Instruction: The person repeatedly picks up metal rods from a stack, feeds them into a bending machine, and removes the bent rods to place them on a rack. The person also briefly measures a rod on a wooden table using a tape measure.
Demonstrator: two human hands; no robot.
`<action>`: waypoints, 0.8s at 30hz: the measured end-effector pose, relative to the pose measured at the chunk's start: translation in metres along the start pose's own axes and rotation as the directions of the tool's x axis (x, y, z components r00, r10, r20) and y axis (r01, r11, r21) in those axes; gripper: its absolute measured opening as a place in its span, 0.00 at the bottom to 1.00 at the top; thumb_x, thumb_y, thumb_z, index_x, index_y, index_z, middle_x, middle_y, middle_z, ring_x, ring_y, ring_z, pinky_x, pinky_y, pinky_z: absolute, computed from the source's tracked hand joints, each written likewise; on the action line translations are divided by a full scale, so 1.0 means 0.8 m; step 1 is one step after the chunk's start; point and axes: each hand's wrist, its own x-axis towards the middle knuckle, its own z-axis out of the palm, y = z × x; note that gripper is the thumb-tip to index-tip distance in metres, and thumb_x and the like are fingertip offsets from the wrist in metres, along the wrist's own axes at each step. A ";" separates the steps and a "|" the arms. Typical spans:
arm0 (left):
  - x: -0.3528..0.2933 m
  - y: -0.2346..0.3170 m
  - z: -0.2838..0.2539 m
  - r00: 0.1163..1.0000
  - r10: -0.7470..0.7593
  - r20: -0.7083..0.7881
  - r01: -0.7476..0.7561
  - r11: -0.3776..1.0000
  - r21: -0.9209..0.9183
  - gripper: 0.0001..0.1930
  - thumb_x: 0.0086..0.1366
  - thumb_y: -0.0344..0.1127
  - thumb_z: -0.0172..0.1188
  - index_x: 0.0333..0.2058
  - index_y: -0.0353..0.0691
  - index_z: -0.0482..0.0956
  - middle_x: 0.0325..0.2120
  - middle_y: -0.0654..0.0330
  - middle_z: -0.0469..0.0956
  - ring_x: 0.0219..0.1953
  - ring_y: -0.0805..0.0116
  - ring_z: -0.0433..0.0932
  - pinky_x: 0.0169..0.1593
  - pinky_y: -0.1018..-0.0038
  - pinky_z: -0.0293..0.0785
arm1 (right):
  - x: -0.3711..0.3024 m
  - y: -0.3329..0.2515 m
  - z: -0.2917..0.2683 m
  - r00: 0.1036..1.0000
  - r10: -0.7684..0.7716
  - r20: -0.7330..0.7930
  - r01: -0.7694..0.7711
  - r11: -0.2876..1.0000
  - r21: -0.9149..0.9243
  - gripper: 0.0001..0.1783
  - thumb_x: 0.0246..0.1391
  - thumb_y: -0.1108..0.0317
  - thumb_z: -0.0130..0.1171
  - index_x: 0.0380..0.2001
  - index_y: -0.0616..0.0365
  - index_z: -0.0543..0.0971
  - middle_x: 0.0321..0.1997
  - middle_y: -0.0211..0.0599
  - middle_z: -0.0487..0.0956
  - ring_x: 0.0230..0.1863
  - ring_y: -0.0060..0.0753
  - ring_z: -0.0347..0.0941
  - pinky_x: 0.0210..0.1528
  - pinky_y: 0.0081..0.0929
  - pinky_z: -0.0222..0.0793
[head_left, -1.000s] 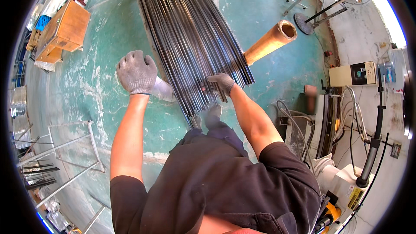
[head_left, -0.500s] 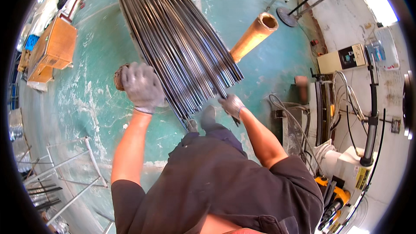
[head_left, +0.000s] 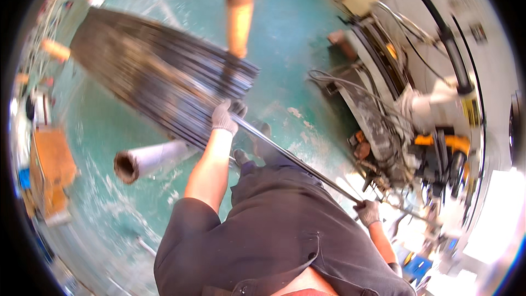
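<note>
A long, thin dark metal bar point(head_left: 296, 159) slants across the front of my body. My left hand point(head_left: 226, 117), in a pale glove, is closed around it at the front end of the stack. Further down to the right, my gloved right hand point(head_left: 367, 212) grips the same bar beside my hip. A wide layer of long dark metal bars point(head_left: 164, 66) lies at the upper left, smeared by motion. Whether they are solid or hollow cannot be made out. How far the held bar reaches over the stack is blurred.
Thick tubes stick out from the stack: an orange-brown one point(head_left: 239, 27) on its far side, a pale one point(head_left: 153, 160) on its near side. A machine with cables point(head_left: 378, 87) stands on the right. A wooden cabinet point(head_left: 53, 159) is at the far left.
My view has turned to the right. My left hand has moved from the pale tube's end onto the bar. My right hand has drawn back to the lower right with the bar.
</note>
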 end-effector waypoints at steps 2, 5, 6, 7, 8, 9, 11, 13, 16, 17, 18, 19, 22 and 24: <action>-0.017 -0.018 0.016 0.999 -0.024 0.039 0.023 0.999 0.042 0.07 0.77 0.35 0.54 0.40 0.38 0.75 0.28 0.58 0.75 0.30 0.62 0.75 0.40 0.58 0.80 | -0.001 -0.064 -0.014 0.958 0.187 -0.218 -0.207 0.976 -0.072 0.17 0.54 0.55 0.73 0.27 0.60 0.86 0.24 0.50 0.84 0.31 0.57 0.83 0.40 0.46 0.78; -0.028 -0.020 0.031 0.993 -0.056 -0.101 0.061 0.997 0.047 0.08 0.76 0.32 0.55 0.38 0.34 0.75 0.28 0.59 0.73 0.29 0.65 0.71 0.42 0.62 0.79 | 0.018 -0.076 -0.023 0.887 0.089 -0.454 -0.160 0.980 -0.120 0.10 0.55 0.58 0.65 0.33 0.52 0.87 0.27 0.46 0.84 0.37 0.52 0.83 0.67 0.51 0.64; -0.040 -0.024 0.043 0.994 -0.046 -0.096 0.057 0.992 0.115 0.08 0.76 0.31 0.56 0.37 0.33 0.75 0.28 0.58 0.73 0.29 0.66 0.71 0.43 0.63 0.79 | 0.025 -0.054 -0.017 0.856 0.012 -0.517 -0.092 0.987 -0.131 0.11 0.56 0.56 0.66 0.31 0.52 0.84 0.27 0.46 0.84 0.37 0.51 0.82 0.68 0.51 0.64; -0.059 -0.042 0.060 0.998 -0.005 -0.066 0.015 0.989 0.149 0.08 0.75 0.31 0.56 0.37 0.32 0.75 0.28 0.57 0.73 0.30 0.65 0.72 0.44 0.63 0.79 | 0.032 -0.026 -0.007 0.832 -0.032 -0.553 -0.060 0.987 -0.148 0.13 0.57 0.55 0.66 0.30 0.52 0.83 0.25 0.45 0.83 0.35 0.50 0.82 0.69 0.51 0.64; -0.080 -0.055 0.080 0.999 0.041 -0.034 -0.035 0.984 0.172 0.08 0.75 0.30 0.56 0.36 0.32 0.76 0.29 0.57 0.74 0.30 0.64 0.72 0.45 0.62 0.78 | 0.040 0.010 0.008 0.857 -0.016 -0.515 -0.073 0.986 -0.152 0.14 0.58 0.54 0.66 0.28 0.53 0.81 0.25 0.43 0.82 0.34 0.50 0.82 0.70 0.51 0.63; -0.106 -0.073 0.107 1.000 0.011 0.003 -0.012 0.978 0.209 0.08 0.75 0.31 0.56 0.36 0.33 0.76 0.30 0.56 0.74 0.31 0.64 0.72 0.46 0.62 0.78 | 0.045 0.035 0.013 0.868 0.030 -0.496 -0.103 0.987 -0.120 0.14 0.58 0.54 0.65 0.28 0.53 0.81 0.26 0.41 0.83 0.36 0.49 0.81 0.70 0.51 0.63; -0.144 -0.107 0.159 0.995 -0.013 0.095 -0.010 0.972 0.236 0.08 0.75 0.31 0.57 0.36 0.34 0.77 0.31 0.56 0.74 0.33 0.63 0.73 0.47 0.61 0.77 | 0.055 0.099 0.022 0.878 0.136 -0.460 -0.178 0.983 -0.048 0.11 0.59 0.58 0.63 0.27 0.52 0.82 0.28 0.41 0.83 0.43 0.47 0.81 0.73 0.49 0.61; -0.163 -0.122 0.205 0.971 0.026 0.236 -0.084 0.968 0.236 0.07 0.74 0.33 0.59 0.37 0.35 0.77 0.32 0.57 0.75 0.35 0.63 0.73 0.47 0.62 0.76 | 0.057 0.178 0.031 0.858 0.268 -0.438 -0.301 0.954 -0.007 0.08 0.57 0.63 0.62 0.27 0.51 0.84 0.31 0.41 0.84 0.50 0.44 0.79 0.74 0.47 0.59; -0.143 -0.097 0.256 0.875 0.119 0.470 -0.271 0.924 0.270 0.06 0.75 0.34 0.60 0.40 0.37 0.78 0.34 0.59 0.77 0.35 0.67 0.74 0.46 0.67 0.76 | 0.050 0.307 0.041 0.704 0.583 -0.405 -0.632 0.775 0.018 0.08 0.54 0.69 0.59 0.33 0.54 0.86 0.48 0.47 0.85 0.60 0.47 0.75 0.72 0.44 0.60; -0.159 -0.119 0.296 0.894 0.121 0.431 -0.263 0.921 0.287 0.05 0.75 0.33 0.60 0.42 0.37 0.77 0.34 0.61 0.76 0.34 0.69 0.73 0.46 0.68 0.76 | 0.051 0.338 0.044 0.541 0.659 -0.523 -0.702 0.696 0.151 0.08 0.54 0.69 0.60 0.34 0.56 0.86 0.50 0.48 0.84 0.61 0.47 0.75 0.69 0.42 0.63; -0.182 -0.147 0.331 0.914 0.123 0.387 -0.254 0.917 0.307 0.05 0.75 0.31 0.60 0.43 0.37 0.76 0.35 0.63 0.75 0.34 0.71 0.72 0.47 0.69 0.76 | 0.052 0.362 0.048 0.354 0.714 -0.604 -0.739 0.609 0.287 0.09 0.54 0.68 0.60 0.36 0.57 0.87 0.52 0.49 0.83 0.61 0.47 0.75 0.67 0.40 0.67; -0.190 -0.190 0.353 0.894 0.142 0.424 -0.301 0.892 0.336 0.04 0.75 0.29 0.59 0.45 0.37 0.75 0.35 0.64 0.76 0.33 0.72 0.72 0.46 0.70 0.75 | 0.066 0.381 0.057 0.185 0.788 -0.587 -0.756 0.496 0.427 0.09 0.55 0.68 0.61 0.35 0.59 0.86 0.49 0.50 0.84 0.57 0.48 0.78 0.63 0.40 0.70; -0.192 -0.314 0.403 0.891 -0.006 0.453 -0.208 0.882 0.422 0.04 0.77 0.31 0.57 0.45 0.38 0.76 0.37 0.63 0.76 0.35 0.70 0.73 0.48 0.67 0.76 | 0.108 0.390 0.043 0.361 0.876 0.319 0.100 -0.377 0.921 0.19 0.63 0.62 0.62 0.49 0.66 0.85 0.41 0.49 0.88 0.51 0.45 0.86 0.65 0.38 0.74; -0.191 -0.402 0.425 0.890 -0.055 0.453 -0.169 0.882 0.440 0.04 0.78 0.32 0.56 0.42 0.39 0.77 0.36 0.60 0.75 0.35 0.67 0.73 0.52 0.65 0.75 | 0.126 0.310 -0.026 0.908 0.414 0.059 0.391 -0.890 0.234 0.19 0.58 0.73 0.58 0.53 0.69 0.78 0.53 0.51 0.83 0.58 0.53 0.80 0.67 0.51 0.74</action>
